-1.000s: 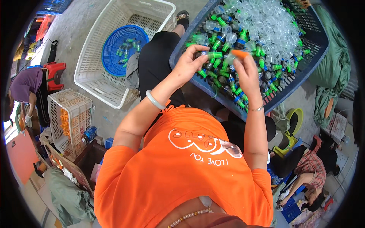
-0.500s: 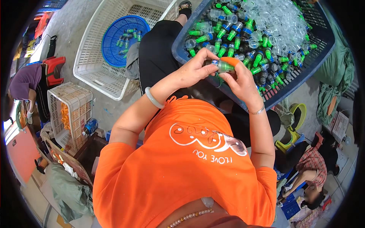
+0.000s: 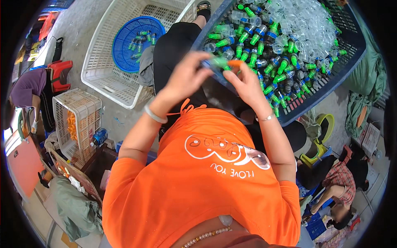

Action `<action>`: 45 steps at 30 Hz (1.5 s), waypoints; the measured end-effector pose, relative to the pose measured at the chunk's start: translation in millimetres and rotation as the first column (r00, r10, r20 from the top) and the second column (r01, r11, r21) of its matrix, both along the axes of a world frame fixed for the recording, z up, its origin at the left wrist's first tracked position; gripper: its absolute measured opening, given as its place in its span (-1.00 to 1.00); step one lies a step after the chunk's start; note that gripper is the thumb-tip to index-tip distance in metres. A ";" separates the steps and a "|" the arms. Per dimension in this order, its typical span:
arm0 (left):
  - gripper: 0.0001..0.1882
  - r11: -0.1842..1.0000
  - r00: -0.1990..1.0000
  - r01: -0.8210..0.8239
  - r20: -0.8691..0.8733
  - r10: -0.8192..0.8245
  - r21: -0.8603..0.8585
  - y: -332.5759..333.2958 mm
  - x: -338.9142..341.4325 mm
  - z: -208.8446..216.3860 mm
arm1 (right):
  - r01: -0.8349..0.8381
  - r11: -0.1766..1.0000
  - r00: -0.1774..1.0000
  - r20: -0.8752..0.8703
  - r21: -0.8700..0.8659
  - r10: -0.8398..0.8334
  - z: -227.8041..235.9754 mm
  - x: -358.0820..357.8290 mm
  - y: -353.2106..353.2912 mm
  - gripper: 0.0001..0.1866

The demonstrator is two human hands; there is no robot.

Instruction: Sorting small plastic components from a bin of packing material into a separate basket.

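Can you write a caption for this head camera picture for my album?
Left hand holding a blurred green-tipped piece, right hand close by, at a heaped blue crate.

Left: red plastic chair (image 3: 61, 86) beside person in purple top (image 3: 29, 91); white perforated crate (image 3: 88, 135), orange pieces (image 3: 71, 126) inside; blue container (image 3: 99, 137) just beside. Lower left: grey-green cloth (image 3: 73, 206), bunched. Right: green sheeting (image 3: 366, 78); person in checked shirt (image 3: 340, 181).

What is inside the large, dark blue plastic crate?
The crate holds small pieces with green tapered tips and many clear plastic cups; whatever lies beneath them is covered and not visible.
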State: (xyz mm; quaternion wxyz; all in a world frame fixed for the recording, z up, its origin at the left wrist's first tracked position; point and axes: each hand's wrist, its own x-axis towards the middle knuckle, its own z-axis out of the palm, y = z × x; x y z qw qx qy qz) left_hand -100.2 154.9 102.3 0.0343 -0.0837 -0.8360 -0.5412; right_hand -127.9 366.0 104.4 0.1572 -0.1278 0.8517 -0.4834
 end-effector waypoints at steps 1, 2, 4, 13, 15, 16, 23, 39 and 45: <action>-0.66 0.987 0.977 -0.156 -0.152 0.147 -0.048 -18.2 -9.7 -5.1 | 0.004 1.000 1.000 -0.001 -0.001 -0.004 -2.8 -3.8 -4.7 -0.59; -0.65 0.934 0.941 -0.320 -0.165 0.295 -0.161 -39.6 -18.6 -7.8 | 0.022 0.988 0.978 -0.209 0.153 0.010 -7.1 -8.4 -8.6 -0.58; -0.64 0.845 0.884 -0.464 -0.196 0.423 -0.268 -74.1 -32.4 -18.0 | 0.154 0.893 0.814 -0.566 0.423 0.128 -16.4 -13.8 -14.9 -0.54; -0.80 0.803 0.938 -0.277 -0.331 0.106 -0.528 13.3 -45.2 -24.6 | 0.192 0.834 0.912 -0.408 0.517 0.043 -40.1 -14.8 -26.0 -0.52; -0.82 0.792 0.959 -0.239 -0.267 0.099 -0.562 38.6 -51.1 -29.4 | 0.227 0.882 0.888 -0.460 0.413 -0.013 -31.8 -10.4 -13.4 -0.55; -0.78 0.739 0.971 -0.209 -0.227 0.077 -0.641 45.3 -58.4 -35.8 | 0.236 0.904 0.875 -0.482 0.356 -0.038 -26.9 -8.1 -7.8 -0.57; -0.65 0.638 0.984 -0.110 -0.173 -0.037 -0.762 52.8 -81.3 -41.5 | 0.373 0.906 0.909 -0.118 -0.198 -0.400 -12.5 -4.9 34.1 -0.73; -0.69 0.733 0.715 -0.014 0.519 -0.468 0.680 45.2 -38.8 -2.9 | 0.309 0.849 0.951 0.131 -0.428 -0.280 6.2 -1.9 27.6 -0.73; -0.65 0.935 0.887 -0.073 0.451 -0.098 0.347 60.8 -34.8 7.4 | 0.175 0.935 0.984 0.088 -0.310 -0.155 10.7 8.8 21.6 -0.73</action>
